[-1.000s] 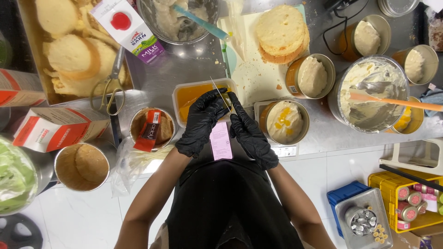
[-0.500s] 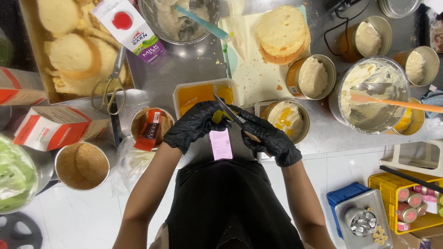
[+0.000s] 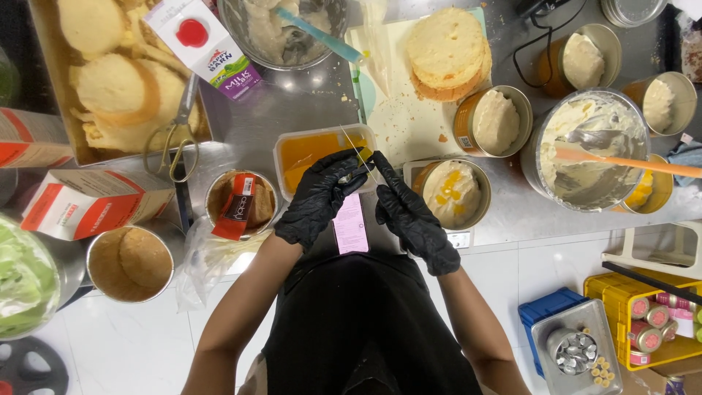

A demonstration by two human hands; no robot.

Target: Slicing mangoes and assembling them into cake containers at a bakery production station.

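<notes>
While both gloved hands work close to the body, the left hand (image 3: 318,196) curls its fingers around a small yellow fruit piece (image 3: 363,156) and the right hand (image 3: 413,219) stretches its forefinger along a thin knife (image 3: 358,150), the other fingers folded round the handle. What exactly is pinched under the left fingertips I cannot tell for sure. Just below them a pink phone (image 3: 351,224) lies on the steel counter (image 3: 292,110). The cutting happens over the clear tub of orange puree (image 3: 311,150), so drips fall inside it; done well, the blade should be drawn slowly, away from the holding fingers. To the right stands a tin of cream with yellow bits (image 3: 450,192), then a big bowl of cream with an orange spatula (image 3: 592,153). Farther off, stacked sponge rounds (image 3: 447,51) rest on a board, and a milk carton (image 3: 208,44) lies beside a tray of sponges (image 3: 110,88).
</notes>
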